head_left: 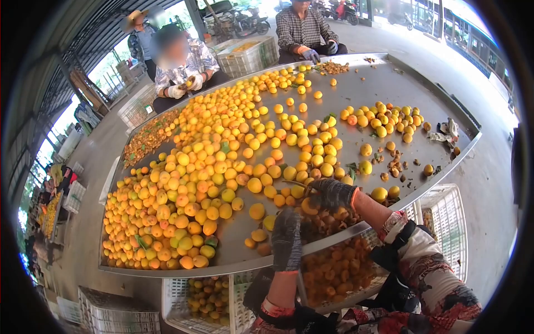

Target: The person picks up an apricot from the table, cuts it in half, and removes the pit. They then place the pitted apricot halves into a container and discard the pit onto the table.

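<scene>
Yellow-orange apricots (pixel 189 189) cover much of a metal-topped table (pixel 356 83). My left hand (pixel 286 240), in a dark glove, is over the near edge with its fingers pointing forward and nothing visible in them. Beside its fingertips lies a yellow apricot (pixel 268 222). My right hand (pixel 332 195), also gloved, is farther forward with fingers curled down; what they grip is hidden. An orange apricot (pixel 309 207) lies right under its fingertips, and a thin stick-like thing (pixel 295 182) juts out to their left. Brownish fruit pieces (pixel 328 227) lie below that hand.
Below the near edge stand white crates, one with greenish fruit (pixel 208 300), another with orange pieces (pixel 339 270). A separate apricot group (pixel 384 119), dark scraps (pixel 395 166) and a crumpled cloth-like thing (pixel 445 132) lie at right. Two people (pixel 308 30) (pixel 183 69) sit across the table.
</scene>
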Demonstrator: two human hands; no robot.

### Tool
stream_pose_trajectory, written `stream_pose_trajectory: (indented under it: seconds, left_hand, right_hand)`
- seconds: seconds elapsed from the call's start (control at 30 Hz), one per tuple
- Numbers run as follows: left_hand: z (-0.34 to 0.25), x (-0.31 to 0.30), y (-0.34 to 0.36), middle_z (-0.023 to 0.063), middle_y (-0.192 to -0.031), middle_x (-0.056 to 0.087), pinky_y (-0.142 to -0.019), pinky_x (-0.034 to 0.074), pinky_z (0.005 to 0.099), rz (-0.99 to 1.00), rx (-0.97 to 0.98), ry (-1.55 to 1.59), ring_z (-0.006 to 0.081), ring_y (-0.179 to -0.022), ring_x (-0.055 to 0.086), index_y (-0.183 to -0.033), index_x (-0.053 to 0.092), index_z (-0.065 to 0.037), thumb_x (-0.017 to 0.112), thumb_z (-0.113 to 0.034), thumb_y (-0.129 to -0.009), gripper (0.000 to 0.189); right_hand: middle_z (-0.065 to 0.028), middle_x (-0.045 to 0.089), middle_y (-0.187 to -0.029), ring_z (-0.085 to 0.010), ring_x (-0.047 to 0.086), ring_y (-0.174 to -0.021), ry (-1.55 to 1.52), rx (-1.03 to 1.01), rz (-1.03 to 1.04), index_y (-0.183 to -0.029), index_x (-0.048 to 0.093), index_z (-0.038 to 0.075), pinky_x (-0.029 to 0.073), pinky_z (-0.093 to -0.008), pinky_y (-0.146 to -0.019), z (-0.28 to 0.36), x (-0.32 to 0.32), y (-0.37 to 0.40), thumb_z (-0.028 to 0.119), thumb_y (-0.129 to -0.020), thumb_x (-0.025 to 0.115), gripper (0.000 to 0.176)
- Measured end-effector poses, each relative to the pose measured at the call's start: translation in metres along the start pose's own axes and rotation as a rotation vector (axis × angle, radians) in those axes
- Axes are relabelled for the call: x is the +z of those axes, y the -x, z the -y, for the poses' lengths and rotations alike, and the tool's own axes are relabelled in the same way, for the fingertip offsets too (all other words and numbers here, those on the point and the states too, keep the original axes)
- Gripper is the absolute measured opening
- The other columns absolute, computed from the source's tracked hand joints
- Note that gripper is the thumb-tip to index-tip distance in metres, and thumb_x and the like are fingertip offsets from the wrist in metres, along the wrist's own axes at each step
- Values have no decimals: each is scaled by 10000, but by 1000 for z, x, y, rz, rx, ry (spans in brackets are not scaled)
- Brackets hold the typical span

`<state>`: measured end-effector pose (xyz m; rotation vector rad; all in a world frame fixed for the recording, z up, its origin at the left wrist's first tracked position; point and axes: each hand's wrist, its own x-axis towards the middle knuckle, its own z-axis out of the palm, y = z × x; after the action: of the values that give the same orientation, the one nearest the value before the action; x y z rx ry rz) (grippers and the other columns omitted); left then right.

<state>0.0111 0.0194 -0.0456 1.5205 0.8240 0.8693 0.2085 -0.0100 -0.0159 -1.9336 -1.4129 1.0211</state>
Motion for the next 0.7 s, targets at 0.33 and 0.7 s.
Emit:
stream_pose_trajectory:
  seconds: [0.33, 0.7]
  left_hand:
    - [-27, 3, 4, 148, -1085, 539, -847, 422, 314, -36, 21, 153, 200, -968, 518, -1191, 434, 24, 564, -170, -850, 413]
    - [-41, 6, 6, 127, -1230, 432, -961, 349, 347, -61, 224, 486, 231, -1121, 436, -1270, 350, 19, 544, -267, -853, 542]
  right_hand:
    - [-126, 604, -857, -265, 598, -733, -195, 120, -236, -1047, 559, 76, 481, -354, -676, 10, 16, 16, 163, -757, 571, 303]
    - [-50, 568, -897, -133, 562, -682, -1298, 59, -56, -1051, 512, 62, 483, -271, -552, 73, 42, 74, 254, -814, 605, 319]
